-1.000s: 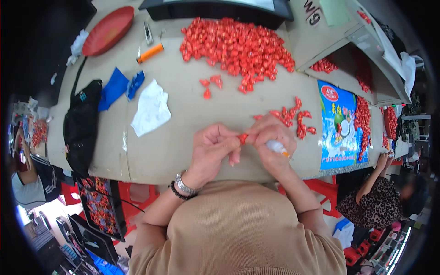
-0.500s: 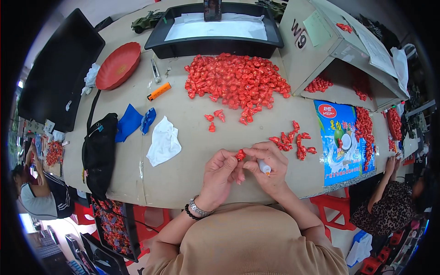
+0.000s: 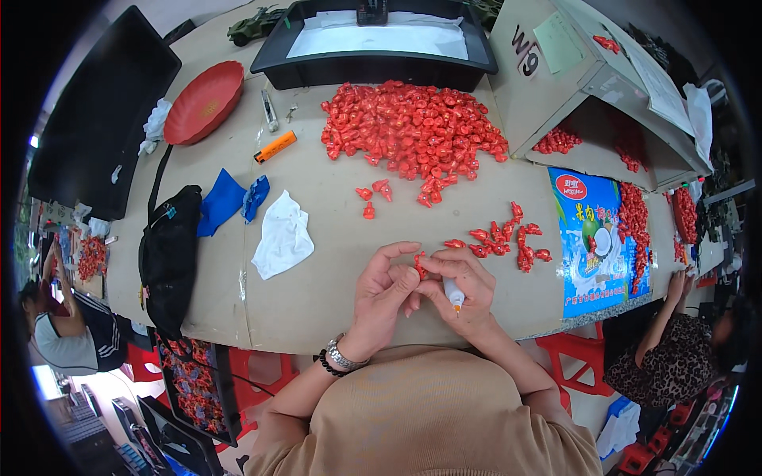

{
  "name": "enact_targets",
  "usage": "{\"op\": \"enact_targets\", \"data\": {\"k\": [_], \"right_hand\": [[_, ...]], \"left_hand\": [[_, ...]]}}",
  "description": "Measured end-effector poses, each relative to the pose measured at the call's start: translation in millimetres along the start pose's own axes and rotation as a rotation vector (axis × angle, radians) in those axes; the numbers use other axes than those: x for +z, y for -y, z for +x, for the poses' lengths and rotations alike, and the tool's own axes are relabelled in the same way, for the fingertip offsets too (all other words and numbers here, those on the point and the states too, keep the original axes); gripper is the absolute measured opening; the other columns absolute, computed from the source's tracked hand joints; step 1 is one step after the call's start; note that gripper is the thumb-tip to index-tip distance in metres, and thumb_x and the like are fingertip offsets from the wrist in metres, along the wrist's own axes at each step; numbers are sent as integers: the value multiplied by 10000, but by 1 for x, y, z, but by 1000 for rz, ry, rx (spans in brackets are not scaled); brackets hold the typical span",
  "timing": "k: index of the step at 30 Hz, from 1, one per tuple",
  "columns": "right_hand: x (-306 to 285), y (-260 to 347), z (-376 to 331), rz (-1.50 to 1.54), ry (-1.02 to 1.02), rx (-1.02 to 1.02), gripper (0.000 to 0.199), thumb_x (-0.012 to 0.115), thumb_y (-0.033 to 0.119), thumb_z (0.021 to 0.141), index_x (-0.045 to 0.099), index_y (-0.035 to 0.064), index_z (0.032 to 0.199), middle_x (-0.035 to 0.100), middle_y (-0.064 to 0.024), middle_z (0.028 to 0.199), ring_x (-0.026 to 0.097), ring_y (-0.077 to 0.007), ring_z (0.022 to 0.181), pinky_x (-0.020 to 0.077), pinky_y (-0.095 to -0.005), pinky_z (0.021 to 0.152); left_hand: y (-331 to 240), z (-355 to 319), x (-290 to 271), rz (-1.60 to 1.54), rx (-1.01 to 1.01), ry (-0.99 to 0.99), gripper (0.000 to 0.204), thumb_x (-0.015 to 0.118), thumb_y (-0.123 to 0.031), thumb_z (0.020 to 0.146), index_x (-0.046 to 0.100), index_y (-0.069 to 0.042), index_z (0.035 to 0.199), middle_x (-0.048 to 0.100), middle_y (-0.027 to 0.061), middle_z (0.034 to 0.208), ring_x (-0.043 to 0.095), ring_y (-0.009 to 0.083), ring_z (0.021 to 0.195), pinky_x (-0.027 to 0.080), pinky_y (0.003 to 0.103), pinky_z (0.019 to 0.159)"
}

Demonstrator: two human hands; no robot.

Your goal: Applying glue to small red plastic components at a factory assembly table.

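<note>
In front of my chest, a small red plastic piece is pinched in the fingertips of my left hand. My right hand reaches the same piece with thumb and index finger. A small white squeeze bottle with an orange-ringed nozzle is tucked in that right hand, nozzle toward me. My fingers partly cover the piece, so its full shape does not show. Just beyond my right hand lies a loose group of similar red pieces. Farther away is a large heap of them.
A black tray lined with white stands behind the heap. Left are a red dish, orange cylinder, white cloth, blue cloth and black bag. Right are an open-fronted box and blue printed sheet. Co-workers sit both sides.
The squeeze bottle has tilted in my right hand, its nozzle now pointing more toward me. A red piece near my right fingers has come into sight. The view has shifted slightly.
</note>
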State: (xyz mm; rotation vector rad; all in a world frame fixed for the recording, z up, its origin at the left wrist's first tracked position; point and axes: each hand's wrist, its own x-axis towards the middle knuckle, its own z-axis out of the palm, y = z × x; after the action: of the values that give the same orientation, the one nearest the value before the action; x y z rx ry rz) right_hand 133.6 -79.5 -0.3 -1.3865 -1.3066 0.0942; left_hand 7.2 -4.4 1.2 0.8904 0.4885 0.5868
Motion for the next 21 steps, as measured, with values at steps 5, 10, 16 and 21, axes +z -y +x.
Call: {"op": "enact_targets", "data": {"k": [5,10,16,21], "right_hand": [[-1,-2,-3,67,35,13,342,776,9,677,626,23,985,632,-117,902,625,-212,731,506,-287,624],[-4,-3,-2,76,75,-3,368,782,12,671,608,22,995,638,-119,923,638,-219,753,515,-294,639],[-5,0,2,86,128,-2,405,788,-7,645,601,32,1003,634,-114,933,641,-222,763,520,-294,612],[-7,1,4,80,170,-3,392,791,5,641,605,37,984,626,-99,914,628,-214,781,517,-294,604]], "left_hand": [[4,0,-11,94,7,83,348,553,-171,940,471,-21,1243,611,21,781,525,62,576,402,189,471],[-2,1,-9,73,-10,127,347,546,-171,942,466,-17,1242,631,47,814,537,73,572,416,192,467],[-7,0,-9,76,-29,148,321,546,-178,942,472,-20,1211,633,56,804,554,78,554,422,196,448],[-9,-1,-10,67,-68,145,292,558,-187,936,464,-28,1162,637,62,795,570,93,528,430,203,426]]}}
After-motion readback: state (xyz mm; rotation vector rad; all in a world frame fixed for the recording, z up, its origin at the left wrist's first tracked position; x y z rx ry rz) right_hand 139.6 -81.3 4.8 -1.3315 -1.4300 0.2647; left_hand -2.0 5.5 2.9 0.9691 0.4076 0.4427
